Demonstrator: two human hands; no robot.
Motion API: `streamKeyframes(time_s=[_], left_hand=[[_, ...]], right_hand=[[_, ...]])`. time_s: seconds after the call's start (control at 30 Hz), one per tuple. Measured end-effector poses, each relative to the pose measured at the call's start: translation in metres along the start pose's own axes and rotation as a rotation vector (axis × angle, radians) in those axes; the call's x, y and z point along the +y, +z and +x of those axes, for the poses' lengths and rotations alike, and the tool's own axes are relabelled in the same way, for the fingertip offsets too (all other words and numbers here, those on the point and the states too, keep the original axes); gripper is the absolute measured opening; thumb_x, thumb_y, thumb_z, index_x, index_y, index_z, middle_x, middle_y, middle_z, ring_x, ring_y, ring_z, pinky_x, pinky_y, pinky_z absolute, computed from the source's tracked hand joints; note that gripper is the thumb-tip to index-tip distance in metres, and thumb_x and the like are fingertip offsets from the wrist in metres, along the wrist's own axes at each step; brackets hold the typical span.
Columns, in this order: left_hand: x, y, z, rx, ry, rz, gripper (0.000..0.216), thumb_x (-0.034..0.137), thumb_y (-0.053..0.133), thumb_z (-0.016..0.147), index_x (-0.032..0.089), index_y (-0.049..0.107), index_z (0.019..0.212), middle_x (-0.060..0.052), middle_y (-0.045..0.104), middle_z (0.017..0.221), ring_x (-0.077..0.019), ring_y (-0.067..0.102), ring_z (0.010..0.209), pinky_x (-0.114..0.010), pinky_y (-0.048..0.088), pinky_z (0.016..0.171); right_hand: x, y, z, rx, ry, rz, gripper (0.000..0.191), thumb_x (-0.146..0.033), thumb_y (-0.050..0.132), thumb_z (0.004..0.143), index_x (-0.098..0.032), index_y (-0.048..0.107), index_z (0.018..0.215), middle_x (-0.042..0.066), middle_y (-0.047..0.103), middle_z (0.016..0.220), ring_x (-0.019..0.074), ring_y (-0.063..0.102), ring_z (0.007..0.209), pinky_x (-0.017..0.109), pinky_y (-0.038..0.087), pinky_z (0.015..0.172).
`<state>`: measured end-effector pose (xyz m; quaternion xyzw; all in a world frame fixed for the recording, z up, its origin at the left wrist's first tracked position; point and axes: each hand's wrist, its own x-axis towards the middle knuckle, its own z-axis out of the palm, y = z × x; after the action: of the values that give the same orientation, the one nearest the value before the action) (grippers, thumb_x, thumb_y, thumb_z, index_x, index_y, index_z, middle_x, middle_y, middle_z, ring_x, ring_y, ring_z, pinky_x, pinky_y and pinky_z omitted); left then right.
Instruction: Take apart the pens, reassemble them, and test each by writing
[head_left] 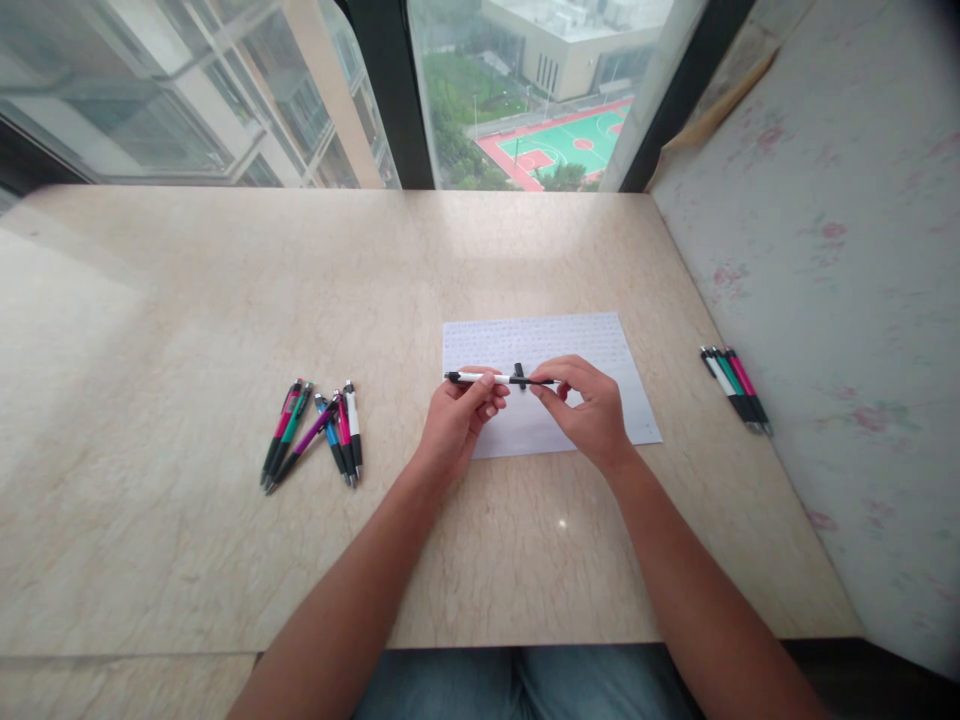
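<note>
My left hand (pixel 463 415) is closed round the white barrel of a ballpoint pen (pixel 493 379), held level with its black clicker end to the left. My right hand (pixel 589 405) pinches a thin dark ink refill (pixel 541 381) that runs in line with the barrel at its right end. Whether the refill sits partly inside the barrel I cannot tell. Behind the pen, a short black grip piece (pixel 519 370) lies on a sheet of handwritten paper (pixel 551 345). Both hands are just above this sheet.
To the left lie several pens (pixel 313 435) in pink, green, purple, blue and white. Several more pens (pixel 735 388) rest by the wall (pixel 832 300) on the right. The marble-patterned tabletop (pixel 187 330) reaches a window (pixel 517 100) at the back.
</note>
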<state>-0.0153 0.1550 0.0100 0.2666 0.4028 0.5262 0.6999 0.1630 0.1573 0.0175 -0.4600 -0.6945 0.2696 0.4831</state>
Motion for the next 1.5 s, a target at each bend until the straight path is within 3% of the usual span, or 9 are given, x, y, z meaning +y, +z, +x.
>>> streamKeyframes(time_s=[0.1,0.23,0.43,0.6,0.9,1.27,1.5], left_hand=[[0.000,0.000,0.000,-0.032,0.010,0.018,0.020,0.029,0.074,0.078,0.013,0.067,0.089,-0.005,0.068,0.075,-0.0082,0.059,0.063,-0.018,0.040,0.055],[0.000,0.001,-0.001,-0.026,0.024,0.057,0.021,0.029,0.074,0.078,0.013,0.067,0.089,-0.005,0.067,0.074,-0.0083,0.058,0.063,-0.018,0.040,0.055],[0.002,0.001,0.000,0.050,0.005,0.007,0.023,0.029,0.077,0.075,0.013,0.068,0.088,-0.005,0.068,0.075,-0.0069,0.058,0.062,-0.017,0.041,0.055],[0.003,-0.001,0.002,0.060,-0.008,-0.058,0.023,0.028,0.077,0.075,0.012,0.068,0.089,-0.004,0.067,0.075,-0.0058,0.058,0.062,-0.015,0.043,0.055],[0.010,-0.007,0.008,0.189,0.032,-0.242,0.021,0.023,0.078,0.072,0.012,0.068,0.086,-0.001,0.065,0.074,-0.0025,0.058,0.060,-0.010,0.043,0.053],[0.006,-0.003,0.004,0.137,-0.019,-0.149,0.024,0.026,0.079,0.071,0.013,0.067,0.088,-0.002,0.067,0.075,-0.0046,0.060,0.062,-0.012,0.045,0.054],[0.005,-0.004,0.003,0.088,-0.114,-0.311,0.017,0.020,0.075,0.074,0.012,0.067,0.086,-0.002,0.064,0.075,-0.0040,0.058,0.061,-0.010,0.046,0.053]], right_hand=[[0.000,0.000,-0.001,-0.040,0.082,0.053,0.019,-0.031,0.064,0.086,-0.022,0.066,0.102,0.006,0.071,0.097,0.0173,0.066,0.082,0.026,0.049,0.057],[0.005,0.000,-0.002,-0.132,0.167,0.004,0.031,-0.037,0.052,0.094,-0.019,0.068,0.075,0.002,0.068,0.067,0.0135,0.062,0.061,0.026,0.048,0.057],[0.006,-0.001,0.001,-0.024,0.086,0.026,0.010,-0.031,0.068,0.082,-0.022,0.069,0.087,0.004,0.071,0.087,0.0172,0.065,0.077,0.027,0.052,0.060],[0.005,-0.005,0.000,0.018,0.096,0.016,0.009,-0.028,0.067,0.082,-0.022,0.069,0.089,0.005,0.070,0.088,0.0177,0.065,0.079,0.029,0.053,0.061],[0.014,-0.019,0.002,0.158,0.118,-0.032,0.010,-0.026,0.064,0.083,-0.022,0.069,0.091,0.005,0.071,0.089,0.0179,0.065,0.080,0.030,0.053,0.062],[0.017,-0.013,-0.001,0.168,0.205,0.123,0.014,-0.031,0.066,0.083,-0.021,0.069,0.093,0.005,0.070,0.087,0.0178,0.067,0.077,0.030,0.053,0.062],[0.012,-0.014,-0.002,0.168,0.206,0.162,0.011,-0.027,0.067,0.082,-0.021,0.069,0.092,0.004,0.070,0.086,0.0169,0.066,0.076,0.030,0.053,0.062]])
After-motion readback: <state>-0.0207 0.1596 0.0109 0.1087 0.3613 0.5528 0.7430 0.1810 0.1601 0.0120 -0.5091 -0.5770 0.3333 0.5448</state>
